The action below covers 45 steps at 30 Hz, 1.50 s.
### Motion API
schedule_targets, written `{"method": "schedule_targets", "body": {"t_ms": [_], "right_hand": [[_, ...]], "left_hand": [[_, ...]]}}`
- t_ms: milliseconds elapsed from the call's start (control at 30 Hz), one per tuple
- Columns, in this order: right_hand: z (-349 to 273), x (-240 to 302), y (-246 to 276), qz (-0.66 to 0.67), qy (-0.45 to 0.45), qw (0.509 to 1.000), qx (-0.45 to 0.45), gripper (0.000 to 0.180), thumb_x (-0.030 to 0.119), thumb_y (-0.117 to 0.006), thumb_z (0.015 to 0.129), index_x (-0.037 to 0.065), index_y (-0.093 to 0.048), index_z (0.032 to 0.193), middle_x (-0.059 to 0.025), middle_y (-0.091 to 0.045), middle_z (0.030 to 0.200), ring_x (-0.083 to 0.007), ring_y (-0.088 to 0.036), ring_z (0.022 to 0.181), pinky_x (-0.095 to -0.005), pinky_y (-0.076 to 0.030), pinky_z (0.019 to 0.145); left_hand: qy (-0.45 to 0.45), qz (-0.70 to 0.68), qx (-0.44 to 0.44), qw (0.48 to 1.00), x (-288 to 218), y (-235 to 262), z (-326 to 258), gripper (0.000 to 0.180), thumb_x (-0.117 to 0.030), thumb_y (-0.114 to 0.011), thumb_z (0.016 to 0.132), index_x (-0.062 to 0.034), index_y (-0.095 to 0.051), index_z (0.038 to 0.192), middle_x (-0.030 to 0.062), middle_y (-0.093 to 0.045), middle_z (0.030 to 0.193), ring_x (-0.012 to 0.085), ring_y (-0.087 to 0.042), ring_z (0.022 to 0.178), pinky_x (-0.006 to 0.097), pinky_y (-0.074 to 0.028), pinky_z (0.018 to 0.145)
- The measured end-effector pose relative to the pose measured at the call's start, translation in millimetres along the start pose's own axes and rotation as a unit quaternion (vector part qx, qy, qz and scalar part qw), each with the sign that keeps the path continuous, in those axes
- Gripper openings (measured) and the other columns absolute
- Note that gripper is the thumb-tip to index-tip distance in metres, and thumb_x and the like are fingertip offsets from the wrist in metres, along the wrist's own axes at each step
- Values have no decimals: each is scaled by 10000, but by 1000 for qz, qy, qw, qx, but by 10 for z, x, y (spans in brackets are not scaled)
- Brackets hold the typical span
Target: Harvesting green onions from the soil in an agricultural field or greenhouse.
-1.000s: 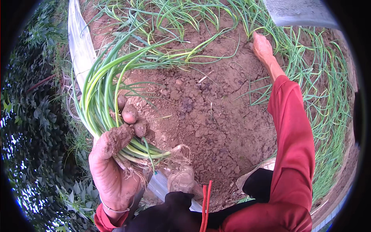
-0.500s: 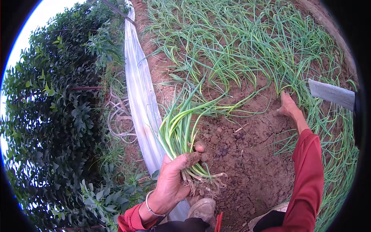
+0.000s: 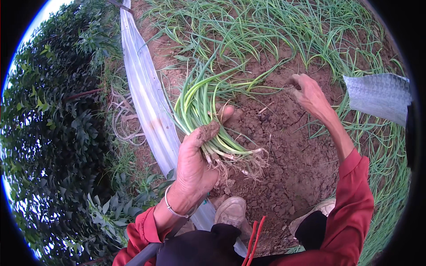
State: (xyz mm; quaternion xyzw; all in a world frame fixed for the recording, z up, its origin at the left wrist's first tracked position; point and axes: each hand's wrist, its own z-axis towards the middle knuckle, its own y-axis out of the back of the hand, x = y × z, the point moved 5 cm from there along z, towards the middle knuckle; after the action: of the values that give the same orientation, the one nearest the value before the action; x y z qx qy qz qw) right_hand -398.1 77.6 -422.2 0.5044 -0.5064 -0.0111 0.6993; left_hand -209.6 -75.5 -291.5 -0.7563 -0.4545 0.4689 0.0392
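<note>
Firmly held, green onion bunch in left hand, right hand on soil

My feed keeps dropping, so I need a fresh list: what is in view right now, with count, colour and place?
bunch of green onions: one, green stalks with pale rooted ends, in the left hand
growing onion plants: many, green, across the top and right
soil: bare patch, reddish brown, centre
plastic sheet: one strip, whitish clear, along the bed's left edge
woven sack: one, grey, right edge
bushes: dense, dark green, left
shoes: two, dusty beige, bottom centre
bracelet: one, silver, left wrist
sleeves: two, red
left hand: gripping the bunch
right hand: on the soil among the plants
</note>
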Motion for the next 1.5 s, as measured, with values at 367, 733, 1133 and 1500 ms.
{"method": "schedule_targets", "body": {"t_ms": [367,733,1133,1500], "right_hand": [[-710,1307,50,301,109,940,121,189,100,-608,760,4,-604,923,-36,-609,769,-116,-534,717,-279,-433,666],[-979,1248,141,482,-107,841,222,291,238,-587,842,-17,-597,981,13,-578,785,-52,-510,732,-221,-423,667],[-989,1227,114,238,51,967,72,251,140,-591,792,-3,-611,998,-126,-570,773,-203,-558,742,-330,-433,677],[-533,147,85,99,-134,973,-162,285,29,-557,772,-4,-583,1053,-137,-603,1024,-228,-592,921,-301,-452,801]], "left_hand": [[2,13,16,1000,161,-14,-67,350,-160,-547,853,-7,-482,1161,103,-548,1148,215,-532,1042,393,-493,843],[25,139,59,988,277,-39,-145,305,-14,-594,776,14,-509,1067,113,-605,961,201,-610,833,330,-530,735],[-33,124,49,991,195,-111,-183,284,38,-562,787,16,-478,1058,96,-580,948,180,-604,821,303,-530,714],[-130,131,-53,981,-111,104,-132,365,5,-598,800,-52,-461,1133,62,-585,974,133,-575,857,255,-489,727]]}}
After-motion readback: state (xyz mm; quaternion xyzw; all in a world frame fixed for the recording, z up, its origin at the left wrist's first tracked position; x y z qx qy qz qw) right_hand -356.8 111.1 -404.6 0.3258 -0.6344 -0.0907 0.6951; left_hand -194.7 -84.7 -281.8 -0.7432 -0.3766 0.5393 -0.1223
